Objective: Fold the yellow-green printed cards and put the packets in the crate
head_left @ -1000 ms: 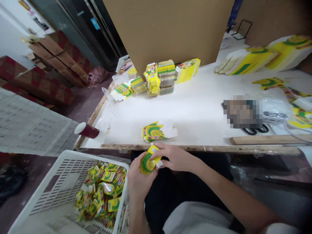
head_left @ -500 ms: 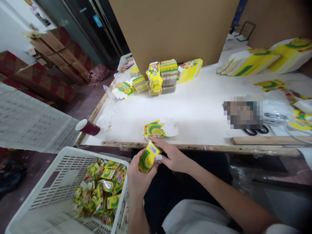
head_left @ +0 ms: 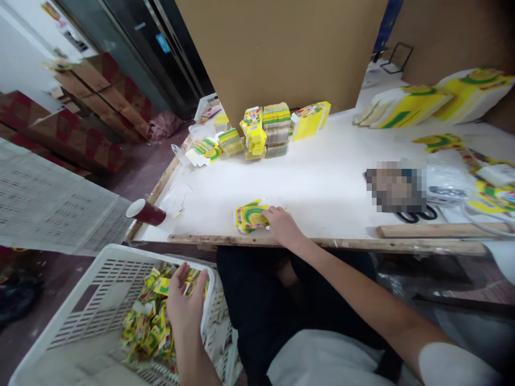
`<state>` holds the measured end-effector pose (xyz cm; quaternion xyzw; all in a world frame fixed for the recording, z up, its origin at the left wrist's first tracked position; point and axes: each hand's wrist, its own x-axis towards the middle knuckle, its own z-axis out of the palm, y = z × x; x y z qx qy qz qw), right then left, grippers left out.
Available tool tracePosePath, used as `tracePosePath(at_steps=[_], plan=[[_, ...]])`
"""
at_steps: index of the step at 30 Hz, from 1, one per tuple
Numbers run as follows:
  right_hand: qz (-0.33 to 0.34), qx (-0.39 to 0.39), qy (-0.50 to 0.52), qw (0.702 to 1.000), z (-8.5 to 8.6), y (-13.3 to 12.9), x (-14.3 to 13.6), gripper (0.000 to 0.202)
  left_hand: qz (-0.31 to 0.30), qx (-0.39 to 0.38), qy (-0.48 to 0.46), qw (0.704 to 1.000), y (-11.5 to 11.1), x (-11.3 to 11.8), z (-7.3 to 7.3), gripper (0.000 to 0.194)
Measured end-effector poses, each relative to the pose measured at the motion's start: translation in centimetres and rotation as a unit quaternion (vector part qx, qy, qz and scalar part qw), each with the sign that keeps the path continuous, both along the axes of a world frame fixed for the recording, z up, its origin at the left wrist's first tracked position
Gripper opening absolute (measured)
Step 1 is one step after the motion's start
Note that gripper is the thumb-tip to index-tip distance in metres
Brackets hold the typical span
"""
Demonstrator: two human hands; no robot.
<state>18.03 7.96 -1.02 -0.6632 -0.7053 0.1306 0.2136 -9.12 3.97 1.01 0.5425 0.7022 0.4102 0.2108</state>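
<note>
My left hand (head_left: 187, 300) is above the white plastic basket (head_left: 100, 262), fingers apart, with nothing held. Below it lies a heap of small yellow and green folded boxes (head_left: 147, 321). At the table's front edge my right hand (head_left: 285, 228) has its fingers curled on the right end of a small pile of unfolded yellow cartons (head_left: 250, 215). Its fingertips hide part of the top carton, and the pile's white flaps are mostly covered.
Stacks of flat cartons (head_left: 277, 128) stand at the back against a large cardboard sheet (head_left: 281, 53). A dark red paper cup (head_left: 151, 213) lies tipped at the left edge. Scissors (head_left: 416, 214) and a wooden strip (head_left: 438, 230) lie on the right.
My left hand has moved down and left over the basket and no longer holds the small yellow box. My right hand has left that box and moved onto the carton pile.
</note>
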Motion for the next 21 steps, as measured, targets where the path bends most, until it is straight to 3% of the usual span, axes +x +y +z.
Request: tracePosePath(at_steps=[6, 10, 14, 17, 21], plan=[[-0.019, -0.006, -0.004, 1.0, -0.1, 0.1, 0.0, 0.036, -0.088, -0.021, -0.06, 0.994, 0.0, 3.3, -0.8, 0.047], [-0.03, 0.049, 0.059, 0.997, 1.0, -0.4, 0.0, 0.044, -0.159, -0.046, -0.144, 0.976, -0.5, 5.7, -0.9, 0.046], [0.043, 0.075, 0.184, 0.979, 2.7, -3.0, -1.4, 0.049, -0.205, -0.005, -0.294, 0.934, -0.7, 8.8, -0.9, 0.057], [0.14, 0.017, 0.307, 0.941, 3.3, -5.5, -3.4, 0.05, -0.153, 0.072, -0.413, 0.895, -1.0, 10.5, 0.1, 0.044], [0.148, -0.064, 0.53, 0.833, 3.2, -7.5, -5.4, 0.048, -0.108, 0.135, -0.481, 0.859, -1.5, 10.9, 2.0, 0.044]])
